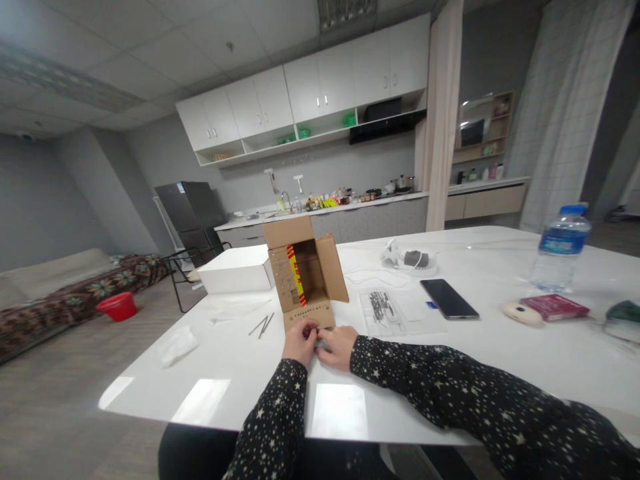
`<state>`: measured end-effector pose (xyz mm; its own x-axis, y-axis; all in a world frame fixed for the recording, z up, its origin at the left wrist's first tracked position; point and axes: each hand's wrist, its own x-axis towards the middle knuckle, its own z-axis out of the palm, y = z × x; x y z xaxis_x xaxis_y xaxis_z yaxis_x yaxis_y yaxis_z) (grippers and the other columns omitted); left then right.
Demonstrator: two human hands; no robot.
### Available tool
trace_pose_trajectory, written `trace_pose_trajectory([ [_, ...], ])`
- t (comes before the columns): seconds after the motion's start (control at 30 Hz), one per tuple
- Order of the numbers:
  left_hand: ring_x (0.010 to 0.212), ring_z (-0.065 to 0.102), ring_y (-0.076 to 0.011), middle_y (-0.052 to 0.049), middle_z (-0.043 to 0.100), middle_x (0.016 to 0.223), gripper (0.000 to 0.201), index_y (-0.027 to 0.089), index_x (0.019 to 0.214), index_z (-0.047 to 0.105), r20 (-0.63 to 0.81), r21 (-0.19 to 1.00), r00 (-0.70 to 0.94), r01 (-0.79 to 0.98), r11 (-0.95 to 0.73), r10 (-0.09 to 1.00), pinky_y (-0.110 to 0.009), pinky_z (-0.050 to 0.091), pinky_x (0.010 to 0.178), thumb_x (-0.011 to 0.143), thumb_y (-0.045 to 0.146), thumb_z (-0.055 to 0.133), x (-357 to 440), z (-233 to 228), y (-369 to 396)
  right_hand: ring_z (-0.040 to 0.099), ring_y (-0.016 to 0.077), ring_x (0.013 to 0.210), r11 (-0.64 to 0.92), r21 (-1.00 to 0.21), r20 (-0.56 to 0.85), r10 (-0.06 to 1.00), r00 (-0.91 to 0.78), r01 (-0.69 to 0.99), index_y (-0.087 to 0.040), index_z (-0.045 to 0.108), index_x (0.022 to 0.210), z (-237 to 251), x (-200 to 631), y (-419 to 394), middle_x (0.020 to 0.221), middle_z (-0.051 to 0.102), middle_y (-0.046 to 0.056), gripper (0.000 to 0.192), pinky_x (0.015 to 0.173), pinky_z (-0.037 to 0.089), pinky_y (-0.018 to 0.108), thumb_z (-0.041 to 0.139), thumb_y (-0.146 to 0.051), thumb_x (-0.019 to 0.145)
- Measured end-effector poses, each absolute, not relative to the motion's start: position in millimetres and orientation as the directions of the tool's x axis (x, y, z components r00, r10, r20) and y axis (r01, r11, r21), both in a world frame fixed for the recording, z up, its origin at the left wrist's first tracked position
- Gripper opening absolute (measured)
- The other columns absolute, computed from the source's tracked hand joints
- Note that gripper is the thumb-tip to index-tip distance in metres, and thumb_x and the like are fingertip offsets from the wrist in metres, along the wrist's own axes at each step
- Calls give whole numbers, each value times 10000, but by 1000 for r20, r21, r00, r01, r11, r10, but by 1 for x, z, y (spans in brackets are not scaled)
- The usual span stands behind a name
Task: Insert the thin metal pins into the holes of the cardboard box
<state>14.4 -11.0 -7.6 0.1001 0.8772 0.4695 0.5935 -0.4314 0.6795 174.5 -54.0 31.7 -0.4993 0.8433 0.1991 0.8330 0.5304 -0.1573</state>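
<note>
The near edge of a glossy white table point(150, 398) runs in front of an open brown cardboard box point(281, 280) with spread flaps. A strip of tabletop separates this edge from the left hand point(300, 342) and the right hand point(340, 347), which meet, fingers bent, at the box's front flap. A small grey object point(323, 344) shows between them; whether either hand is closed on it cannot be told. Left of the box lie thin metal tools point(267, 325) and, farther out, a crumpled white tissue point(179, 345). Right of the box, a shallow transparent plastic tray point(405, 327) of small metal parts limits sideways room; a black rectangular smartphone point(449, 298) lies farther right. A low white carton point(235, 273) stands just left of the box. A grey-fronted kitchen counter point(390, 217) stands well behind it.
</note>
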Motion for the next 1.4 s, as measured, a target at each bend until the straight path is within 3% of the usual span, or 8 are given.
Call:
trace_pose_trajectory([
  [0.8,674,534,-111,-24,590,797,253,165,851,641,505,618,119,641,-455,855,-249,470,648,667,72,495,12,-14,-7,648,219,795,509,-147,161,858,-487,848,-213,591,1057,37,174,-56,908,699,81,361,659,400,284,393,-446,865],
  [1.4,674,557,-116,-6,619,750,234,172,837,655,464,697,52,594,-401,884,-257,471,683,652,97,532,13,-7,-14,659,224,789,521,-128,184,848,-496,844,-214,590,1056,36,174,-56,904,697,80,381,636,404,279,366,-462,873],
])
